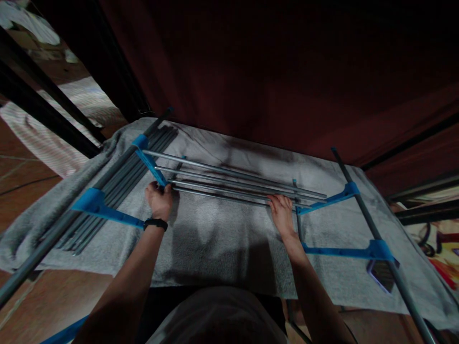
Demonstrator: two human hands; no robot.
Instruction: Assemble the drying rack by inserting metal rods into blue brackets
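My left hand (pixel 159 199), with a black band at the wrist, is closed around the lower end of a blue plastic bracket (pixel 152 165), close to the rod ends. Several thin metal rods (pixel 229 177) run to the right from this bracket. The fingers of my right hand (pixel 281 210) curl over the nearest metal rod toward its right end. On the right, a second blue bracket (pixel 326 200) sits on a grey pole (pixel 367 215), and rod ends lie over or beside it; which, I cannot tell. Nearer blue brackets (pixel 118 215) stick out on both sides.
A bundle of grey tubes (pixel 118 191) lies under the left pole (pixel 53 243) on a grey blanket (pixel 222 239). A phone (pixel 382 274) rests by the right pole. Dark red curtain (pixel 268 86) hangs behind. Dark bars (pixel 46 100) stand at the left.
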